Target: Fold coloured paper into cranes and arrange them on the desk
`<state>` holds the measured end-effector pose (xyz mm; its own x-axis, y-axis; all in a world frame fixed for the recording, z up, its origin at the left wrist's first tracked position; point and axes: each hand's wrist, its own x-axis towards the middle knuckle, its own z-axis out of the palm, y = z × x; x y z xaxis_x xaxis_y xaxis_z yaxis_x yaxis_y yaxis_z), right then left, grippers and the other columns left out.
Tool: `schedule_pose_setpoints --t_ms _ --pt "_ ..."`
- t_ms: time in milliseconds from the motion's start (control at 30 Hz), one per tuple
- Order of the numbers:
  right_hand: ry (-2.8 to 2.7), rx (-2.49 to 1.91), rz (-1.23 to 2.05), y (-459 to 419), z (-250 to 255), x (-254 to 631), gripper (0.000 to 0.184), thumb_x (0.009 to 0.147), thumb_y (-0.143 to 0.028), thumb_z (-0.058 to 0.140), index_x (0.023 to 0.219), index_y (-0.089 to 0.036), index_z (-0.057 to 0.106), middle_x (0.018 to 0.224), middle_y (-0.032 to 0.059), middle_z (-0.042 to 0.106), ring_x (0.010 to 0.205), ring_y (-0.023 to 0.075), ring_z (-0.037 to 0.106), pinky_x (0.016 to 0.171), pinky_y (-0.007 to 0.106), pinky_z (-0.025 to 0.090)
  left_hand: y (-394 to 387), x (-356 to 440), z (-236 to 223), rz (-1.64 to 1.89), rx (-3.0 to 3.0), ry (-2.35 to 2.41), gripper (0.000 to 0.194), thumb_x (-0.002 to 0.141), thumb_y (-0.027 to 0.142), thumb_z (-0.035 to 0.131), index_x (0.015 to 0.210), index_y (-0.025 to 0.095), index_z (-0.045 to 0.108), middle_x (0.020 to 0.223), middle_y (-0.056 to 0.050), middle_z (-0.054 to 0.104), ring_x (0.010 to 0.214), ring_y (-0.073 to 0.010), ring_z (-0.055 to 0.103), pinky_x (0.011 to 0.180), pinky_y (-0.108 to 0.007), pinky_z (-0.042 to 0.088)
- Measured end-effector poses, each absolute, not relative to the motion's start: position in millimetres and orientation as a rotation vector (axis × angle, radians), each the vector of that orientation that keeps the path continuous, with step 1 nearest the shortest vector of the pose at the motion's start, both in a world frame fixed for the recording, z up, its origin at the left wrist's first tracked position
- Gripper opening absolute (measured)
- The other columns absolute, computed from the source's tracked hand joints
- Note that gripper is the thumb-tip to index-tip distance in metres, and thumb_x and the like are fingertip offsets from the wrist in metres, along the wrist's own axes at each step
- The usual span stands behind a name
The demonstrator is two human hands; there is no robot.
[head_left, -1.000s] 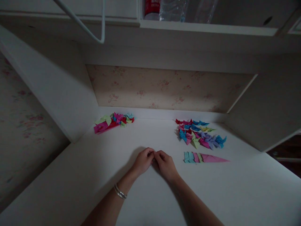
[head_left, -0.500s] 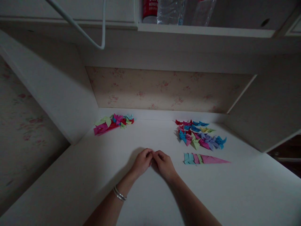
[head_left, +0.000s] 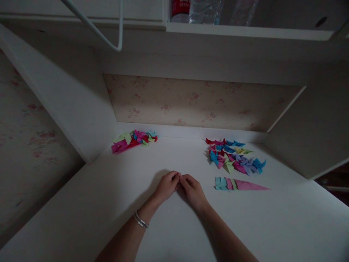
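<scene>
Over the middle of the white tabletop (head_left: 174, 225), my left hand (head_left: 167, 185) and my right hand (head_left: 194, 189) meet at the fingertips. Both are closed in a pinch; whatever lies between the fingers is too small or hidden to make out. To the right of my right hand lies a row of folded paper pieces (head_left: 229, 183), teal, pink and green, tapering to a long pink point. Behind it sits a heap of folded paper shapes (head_left: 234, 160) in blue, red, purple, yellow and green. A smaller pile of colourful folded paper (head_left: 136, 140) rests at the back left.
White side panels (head_left: 65, 94) and a flowered back wall (head_left: 191, 102) enclose the desk. Overhead runs a shelf (head_left: 245, 32) holding clear plastic bottles (head_left: 203, 12) and a red-labelled bottle (head_left: 180, 9). A pale bent rod (head_left: 109, 43) hangs at the upper left.
The view has shifted slightly, so the surroundings appear a little further right. My hands stay pinched together with only a small change at the fingertips. The paper piles have not moved.
</scene>
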<state>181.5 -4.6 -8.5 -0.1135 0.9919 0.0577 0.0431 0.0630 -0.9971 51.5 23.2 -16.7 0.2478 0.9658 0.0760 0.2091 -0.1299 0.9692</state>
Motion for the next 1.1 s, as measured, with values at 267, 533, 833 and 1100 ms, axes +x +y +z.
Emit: schedule_pose_setpoints --t_ms 267,533,833,1100 --pt "-1.301 -1.093 1.289 -0.3 -14.3 183.6 0.042 0.081 -0.058 0.056 0.075 -0.017 0.06 0.062 -0.0006 0.057 0.052 0.0106 0.043 0.049 0.024 0.031 22.4 52.1 -12.3 0.966 1.597 1.174 0.033 0.087 0.045 0.043 0.071 0.018 0.055 0.054 0.004 0.047 0.049 -0.0116 0.044 0.049 -0.023 0.033" --pt "-1.267 -1.048 1.329 -2.4 -13.7 185.5 0.039 0.081 -0.056 0.059 0.073 -0.017 0.06 0.059 -0.0021 0.055 0.05 0.009 0.04 0.047 0.023 0.028 20.9 52.7 -14.3 0.956 1.618 1.183 0.033 0.088 0.043 0.042 0.068 0.019 0.054 0.054 0.005 0.048 0.05 -0.0117 0.044 0.051 -0.023 0.034" --pt "-1.248 -1.035 1.339 -4.9 -16.3 185.9 0.037 0.079 -0.054 0.062 0.074 -0.017 0.06 0.057 -0.0029 0.054 0.049 0.0085 0.039 0.046 0.023 0.026 17.8 51.9 -12.8 0.953 1.683 1.206 0.032 0.088 0.04 0.042 0.069 0.019 0.055 0.052 0.004 0.048 0.052 -0.0122 0.045 0.053 -0.024 0.033" --pt "-1.219 -0.989 1.377 -3.4 -17.1 185.6 0.036 0.079 -0.051 0.063 0.074 -0.016 0.059 0.057 -0.0031 0.053 0.049 0.0077 0.039 0.047 0.022 0.026 17.5 52.2 -10.3 0.928 1.675 1.227 0.031 0.087 0.04 0.041 0.068 0.018 0.053 0.053 0.005 0.046 0.051 -0.011 0.043 0.051 -0.023 0.033"
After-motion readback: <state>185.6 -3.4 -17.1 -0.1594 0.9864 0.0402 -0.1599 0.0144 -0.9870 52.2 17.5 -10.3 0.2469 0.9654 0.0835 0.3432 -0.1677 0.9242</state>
